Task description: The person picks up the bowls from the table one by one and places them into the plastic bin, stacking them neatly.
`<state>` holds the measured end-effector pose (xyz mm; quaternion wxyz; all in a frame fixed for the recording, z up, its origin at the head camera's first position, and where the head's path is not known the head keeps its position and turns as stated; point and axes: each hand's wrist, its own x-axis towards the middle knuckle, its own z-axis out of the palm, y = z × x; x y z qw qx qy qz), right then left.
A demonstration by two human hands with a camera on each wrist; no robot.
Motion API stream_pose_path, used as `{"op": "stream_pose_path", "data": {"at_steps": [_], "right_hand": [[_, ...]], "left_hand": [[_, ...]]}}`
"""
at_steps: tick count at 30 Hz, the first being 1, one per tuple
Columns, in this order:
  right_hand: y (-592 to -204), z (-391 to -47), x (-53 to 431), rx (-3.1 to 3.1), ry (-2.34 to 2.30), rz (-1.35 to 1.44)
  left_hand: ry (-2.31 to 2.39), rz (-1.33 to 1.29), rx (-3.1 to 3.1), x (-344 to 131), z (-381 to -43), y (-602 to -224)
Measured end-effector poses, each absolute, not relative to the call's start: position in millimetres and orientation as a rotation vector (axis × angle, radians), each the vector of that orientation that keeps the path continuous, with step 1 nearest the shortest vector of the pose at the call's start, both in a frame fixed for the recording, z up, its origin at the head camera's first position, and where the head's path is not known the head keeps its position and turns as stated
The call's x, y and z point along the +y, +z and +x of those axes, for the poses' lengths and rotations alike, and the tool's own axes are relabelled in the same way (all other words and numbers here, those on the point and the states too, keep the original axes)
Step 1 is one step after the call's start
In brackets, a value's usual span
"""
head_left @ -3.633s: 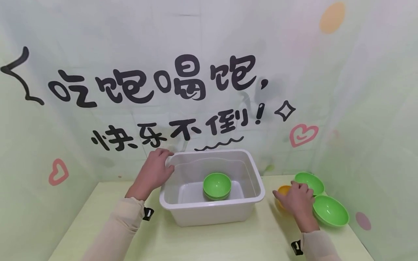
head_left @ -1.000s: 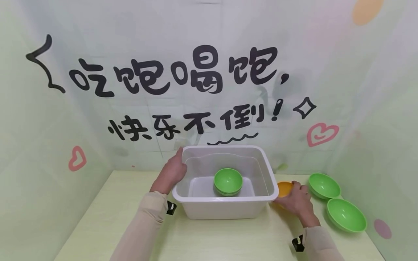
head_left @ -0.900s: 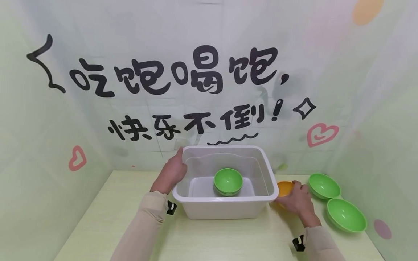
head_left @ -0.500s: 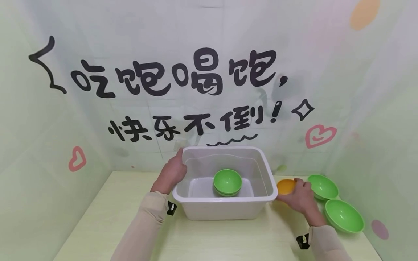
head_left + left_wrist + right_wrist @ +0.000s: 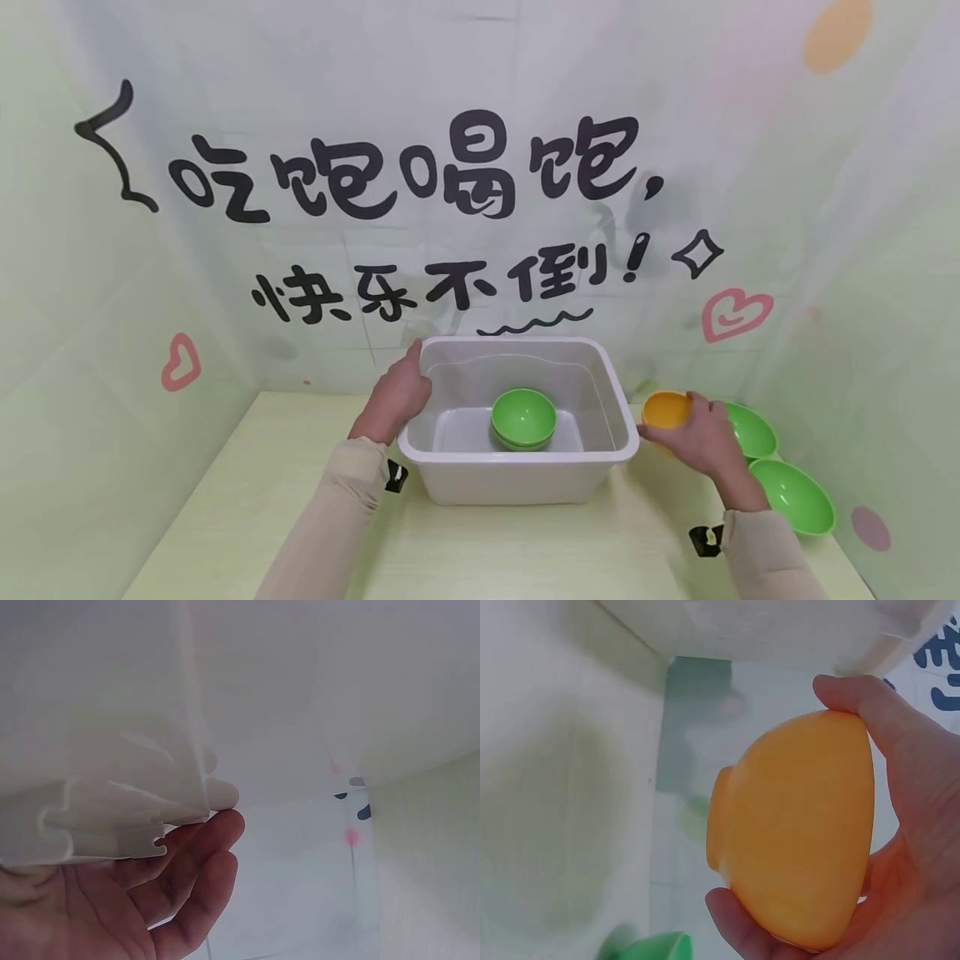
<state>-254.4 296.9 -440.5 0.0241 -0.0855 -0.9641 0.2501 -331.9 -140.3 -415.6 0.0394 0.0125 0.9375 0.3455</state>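
A small orange bowl (image 5: 666, 409) is held up off the table (image 5: 480, 550) by the right hand (image 5: 701, 439). It is just beside the right wall of the white tub (image 5: 517, 492), close to the rim. In the right wrist view the orange bowl (image 5: 799, 829) is seen from its outside, with the thumb (image 5: 870, 705) curled over one edge and a finger (image 5: 739, 922) curled under the other, so the bowl is gripped firmly.

The far left corner of the white tub is touched by the left hand (image 5: 399, 398). In the left wrist view the fingers (image 5: 199, 859) are seen lying fairly straight under the tub's rim (image 5: 112, 817), not wrapped around it. The tub is pressed, not grabbed.

Two small green bowls (image 5: 523, 418) are stacked inside the tub, in the middle of its floor. Two bigger green bowls are seen on the table behind the right hand: one (image 5: 752, 430) near the wall and one (image 5: 793, 497) nearer the front. Black writing (image 5: 420, 175) and pink hearts (image 5: 735, 310) are painted on the wall.
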Motion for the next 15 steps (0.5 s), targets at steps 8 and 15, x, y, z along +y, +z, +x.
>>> {"op": "stream_pose_path", "data": {"at_steps": [8,15], "right_hand": [[-416,-254,300,-2.972,0.799,-0.242],[-400,-254,296,-2.947,0.813,-0.213]], "left_hand": [[1.041,0.045,2.902,-140,-333,-415],[1.075,0.031,2.875,-140,-332,-416]]}}
